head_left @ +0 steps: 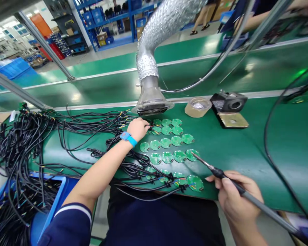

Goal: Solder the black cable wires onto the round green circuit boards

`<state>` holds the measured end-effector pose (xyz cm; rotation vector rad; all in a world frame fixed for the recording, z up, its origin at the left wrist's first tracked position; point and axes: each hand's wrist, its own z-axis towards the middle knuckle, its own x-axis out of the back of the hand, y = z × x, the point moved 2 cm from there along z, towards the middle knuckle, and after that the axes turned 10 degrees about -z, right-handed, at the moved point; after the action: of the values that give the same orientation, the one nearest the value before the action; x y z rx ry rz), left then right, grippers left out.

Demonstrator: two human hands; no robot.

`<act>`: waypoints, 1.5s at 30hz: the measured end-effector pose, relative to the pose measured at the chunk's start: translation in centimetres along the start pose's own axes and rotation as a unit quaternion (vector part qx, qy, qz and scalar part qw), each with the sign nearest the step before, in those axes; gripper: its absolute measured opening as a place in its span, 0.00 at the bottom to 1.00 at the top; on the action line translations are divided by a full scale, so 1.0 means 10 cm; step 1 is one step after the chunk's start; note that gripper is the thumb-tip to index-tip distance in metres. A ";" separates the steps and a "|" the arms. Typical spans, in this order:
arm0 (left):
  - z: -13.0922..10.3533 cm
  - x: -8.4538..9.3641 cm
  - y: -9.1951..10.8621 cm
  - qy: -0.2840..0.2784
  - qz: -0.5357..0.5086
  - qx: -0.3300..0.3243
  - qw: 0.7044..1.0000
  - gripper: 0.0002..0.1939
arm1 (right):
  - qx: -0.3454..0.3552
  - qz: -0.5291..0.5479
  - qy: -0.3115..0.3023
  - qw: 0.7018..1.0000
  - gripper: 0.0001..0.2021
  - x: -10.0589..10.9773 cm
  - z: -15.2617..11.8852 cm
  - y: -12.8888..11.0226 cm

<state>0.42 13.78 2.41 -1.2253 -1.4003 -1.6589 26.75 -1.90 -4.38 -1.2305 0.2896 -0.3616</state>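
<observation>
My right hand [237, 194] grips a soldering iron [220, 173], its thin tip over a round green circuit board [192, 155] at the right end of a row. My left hand [138, 128], with a blue wrist strap [128, 138], pinches a black cable whose coloured wire ends lie over the boards of the back rows. Several rows of round green boards [165, 142] lie on the green table. At the front row, black cables with coloured wires [181, 181] reach onto the boards. Coiled black cables [135, 167] lie beside my left forearm.
A fume extractor nozzle [151, 97] hangs just behind my left hand. Behind the boards stand a tape roll [198, 107] and a soldering iron stand [231, 106]. A big heap of black cables [20, 136] lies left, above a blue bin [59, 196]. Another person's arm [256, 21] shows at top right.
</observation>
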 end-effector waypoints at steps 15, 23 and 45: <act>-0.57 0.25 0.48 0.193 -0.097 -0.133 0.967 0.04 | -0.002 0.030 -0.061 0.998 0.05 0.54 0.09 0.05; -1.07 -0.70 1.24 0.028 -0.236 -0.201 0.950 0.07 | -0.042 0.052 -0.123 0.990 0.06 0.60 0.08 0.09; -1.06 -0.90 1.27 0.024 -0.185 -0.204 0.961 0.08 | -0.013 -0.009 -0.158 0.987 0.03 0.63 0.04 0.10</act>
<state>12.46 -0.26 -1.21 -1.1736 -1.3584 -2.3104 32.78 -3.90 -5.30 -1.2965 0.0100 -0.1737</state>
